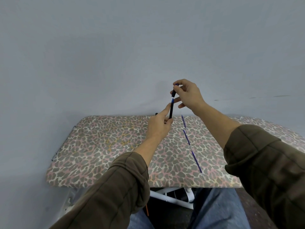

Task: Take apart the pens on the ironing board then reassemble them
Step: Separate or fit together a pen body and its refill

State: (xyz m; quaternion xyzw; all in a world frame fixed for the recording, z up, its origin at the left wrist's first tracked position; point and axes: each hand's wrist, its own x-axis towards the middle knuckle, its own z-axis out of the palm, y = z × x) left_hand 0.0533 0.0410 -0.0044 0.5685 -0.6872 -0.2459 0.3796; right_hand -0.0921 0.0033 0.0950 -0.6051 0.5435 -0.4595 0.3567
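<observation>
Pen held upright above the board, cap just clear.
Left hand pinches the light, stiff, slick barrel low; right hand pinches the cap. Refills lie beside.

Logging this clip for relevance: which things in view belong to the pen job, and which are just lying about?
Part of the job:
pen barrel in the left hand
pen cap in the right hand
refills lying on the ironing board

Just there:
white board frame
orange object below the board edge
</observation>
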